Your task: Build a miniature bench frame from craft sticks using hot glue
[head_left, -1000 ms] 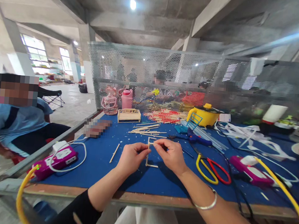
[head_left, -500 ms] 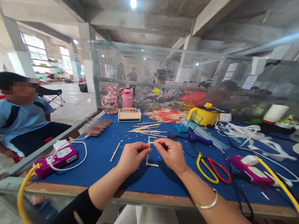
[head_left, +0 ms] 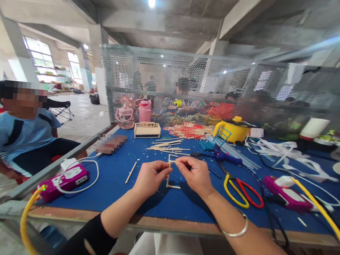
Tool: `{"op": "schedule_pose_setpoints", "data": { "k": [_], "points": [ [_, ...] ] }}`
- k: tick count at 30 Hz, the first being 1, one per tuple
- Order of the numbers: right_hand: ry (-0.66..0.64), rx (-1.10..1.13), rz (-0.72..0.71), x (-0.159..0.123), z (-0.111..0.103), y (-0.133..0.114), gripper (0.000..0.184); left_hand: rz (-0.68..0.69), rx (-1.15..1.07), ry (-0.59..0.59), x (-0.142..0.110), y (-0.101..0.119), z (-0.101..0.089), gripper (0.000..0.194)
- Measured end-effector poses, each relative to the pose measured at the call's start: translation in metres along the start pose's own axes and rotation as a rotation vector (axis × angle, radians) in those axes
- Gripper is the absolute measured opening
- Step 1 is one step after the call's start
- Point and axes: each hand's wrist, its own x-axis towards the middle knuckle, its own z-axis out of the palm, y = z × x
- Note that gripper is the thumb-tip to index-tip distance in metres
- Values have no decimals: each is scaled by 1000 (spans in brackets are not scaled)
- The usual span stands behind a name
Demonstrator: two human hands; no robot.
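Note:
Between my hands is a small frame of thin wooden sticks (head_left: pixel 168 180), with a long upright side and short pieces turned right at both ends. My left hand (head_left: pixel 153 177) is closed, thumb and forefinger pinching the frame's long side. The fingertips of my right hand (head_left: pixel 195 175) pinch a short stick (head_left: pixel 172 162) that meets the long side near its far end. The exact joint is partly hidden by the fingers. Loose wooden sticks (head_left: pixel 168 145) lie just beyond my hands, and a single stick (head_left: pixel 130 172) rests left of my left hand.
Right of my hands lie scissors (head_left: pixel 243 192) and a blue glue gun (head_left: pixel 228 156). Behind stand a yellow pot (head_left: pixel 235 131), a small wooden stick tray (head_left: pixel 147 130) and pink bottles (head_left: pixel 144 111). Purple power strips (head_left: pixel 64 179) with cables sit at both sides. A person (head_left: pixel 23 130) sits at left.
My hands and the stick frame stay almost in place. The seated person at left has shifted slightly.

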Motion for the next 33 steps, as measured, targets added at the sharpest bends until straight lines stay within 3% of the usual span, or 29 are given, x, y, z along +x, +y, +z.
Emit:
{"op": "schedule_pose_setpoints", "data": {
  "k": [33],
  "points": [
    [3,-5,11,-2,0,-1,13,5,0,3,0,1,0,23]
  ]
}}
